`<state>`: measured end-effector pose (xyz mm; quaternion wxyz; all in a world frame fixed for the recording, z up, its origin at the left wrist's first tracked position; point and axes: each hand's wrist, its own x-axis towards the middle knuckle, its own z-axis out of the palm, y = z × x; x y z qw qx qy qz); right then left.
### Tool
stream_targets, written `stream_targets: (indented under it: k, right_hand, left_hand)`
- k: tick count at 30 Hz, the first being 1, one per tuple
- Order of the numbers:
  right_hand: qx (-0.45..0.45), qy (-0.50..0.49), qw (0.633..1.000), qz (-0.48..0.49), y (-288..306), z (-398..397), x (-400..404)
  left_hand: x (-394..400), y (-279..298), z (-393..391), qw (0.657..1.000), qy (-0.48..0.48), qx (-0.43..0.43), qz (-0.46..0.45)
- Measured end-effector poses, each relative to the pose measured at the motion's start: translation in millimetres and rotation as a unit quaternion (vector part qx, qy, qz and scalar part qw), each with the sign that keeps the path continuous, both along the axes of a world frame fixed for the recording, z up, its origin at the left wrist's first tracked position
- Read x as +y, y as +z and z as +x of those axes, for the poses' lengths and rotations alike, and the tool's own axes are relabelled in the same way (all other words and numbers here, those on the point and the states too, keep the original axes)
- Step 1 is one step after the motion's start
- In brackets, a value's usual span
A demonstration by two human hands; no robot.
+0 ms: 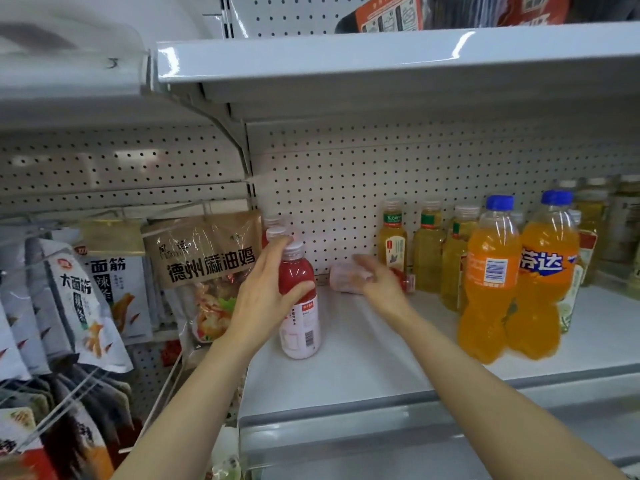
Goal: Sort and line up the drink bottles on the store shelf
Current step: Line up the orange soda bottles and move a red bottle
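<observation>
Partly sorted: left hand (266, 289) grips an upright red bottle (299, 299), right hand (375, 277) grasps a toppled bottle (346, 277), orange sodas (512, 282) unaligned.

red juice bottle (298, 299), orange soda bottles (489, 289), white dotted pegboard (346, 188).

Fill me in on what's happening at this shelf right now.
A person is sorting drinks on a white store shelf. Their left hand grips an upright red drink bottle at the front of a row of similar ones near the shelf's left end. Their right hand reaches over a fallen red bottle lying on its side near the back; the blur hides whether it grips it. To the right stand yellow tea bottles and two orange soda bottles.
</observation>
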<state>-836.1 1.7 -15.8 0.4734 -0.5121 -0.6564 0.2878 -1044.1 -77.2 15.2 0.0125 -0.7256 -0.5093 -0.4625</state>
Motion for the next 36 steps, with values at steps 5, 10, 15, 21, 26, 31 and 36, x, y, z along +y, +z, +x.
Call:
stream_targets:
  k: [5, 10, 15, 21, 26, 31, 36]
  right_hand:
    - [-0.118, -0.209, 0.966, -0.092, -39.3, 41.5, 81.9]
    - [-0.191, -0.232, 0.948, -0.106, -64.8, 60.6, 115.0]
    - [-0.154, -0.163, 0.969, -0.108, -29.3, 45.6, 65.6]
    - [-0.038, -0.141, 0.989, 0.013, 11.7, 17.2, 25.4]
    - [-0.093, -0.096, 0.986, 0.103, 57.4, -17.4, 40.7]
    - [-0.209, -0.053, 0.966, 0.144, 77.6, -46.7, 64.3]
    - [-0.244, -0.025, 0.958, 0.149, 84.5, -61.6, 85.3]
  left_hand:
    - [-0.5, -2.6, 4.2, 1.000, 0.008, -0.024, 0.002]
    - [-0.8, -4.4, 5.2, 1.000, 0.006, -0.030, 0.005]
    - [-0.7, -6.0, 1.6, 0.999, 0.001, -0.043, 0.008]
    - [-0.6, -5.6, -0.9, 0.999, -0.003, -0.048, 0.008]
    - [5.1, -6.3, 1.8, 1.000, -0.007, -0.022, 0.011]
    - [8.0, -6.9, -2.0, 1.000, 0.000, -0.021, 0.013]
    - [7.8, -8.5, -3.3, 1.000, -0.014, -0.022, 0.013]
